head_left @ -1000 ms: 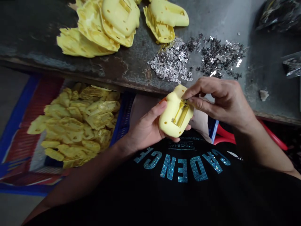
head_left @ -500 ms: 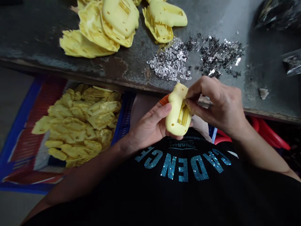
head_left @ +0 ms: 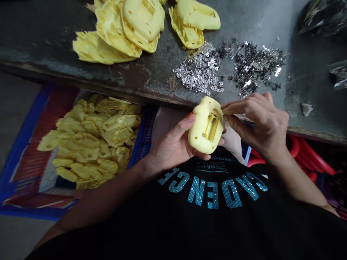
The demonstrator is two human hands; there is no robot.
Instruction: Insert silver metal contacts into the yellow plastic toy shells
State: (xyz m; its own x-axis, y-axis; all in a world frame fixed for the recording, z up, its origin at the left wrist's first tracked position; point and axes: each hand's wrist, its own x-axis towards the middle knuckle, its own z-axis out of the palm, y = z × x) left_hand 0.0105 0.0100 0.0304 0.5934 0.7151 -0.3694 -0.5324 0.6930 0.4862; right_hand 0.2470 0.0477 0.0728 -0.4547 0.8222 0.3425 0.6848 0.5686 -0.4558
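Note:
My left hand point(head_left: 176, 139) is closed round a yellow plastic shell point(head_left: 201, 131), thumb on its near-left side. The shell faces up, showing a long battery slot with small metal contacts at its ends. At the shell's upper right edge, my right hand point(head_left: 256, 119) pinches thumb and forefinger together. Whatever lies between those fingertips, if anything, is hidden. Just beyond the shell, on the bench, lie a heap of small silvery metal plates point(head_left: 200, 70) and a darker heap of small metal pieces point(head_left: 256, 66).
Stacked yellow shells point(head_left: 116, 32) lie on the grey metal bench point(head_left: 162, 77), with more shells point(head_left: 197, 18) beside them. A blue and red crate point(head_left: 40, 141) below left holds many yellow parts. Plastic bags point(head_left: 324, 18) sit at the far right. Red handles point(head_left: 306, 155) show under the bench.
My right hand has drawn back from inside the slot to the shell's right edge. The shell has turned slightly, showing more of the slot. The whole view has shifted a little.

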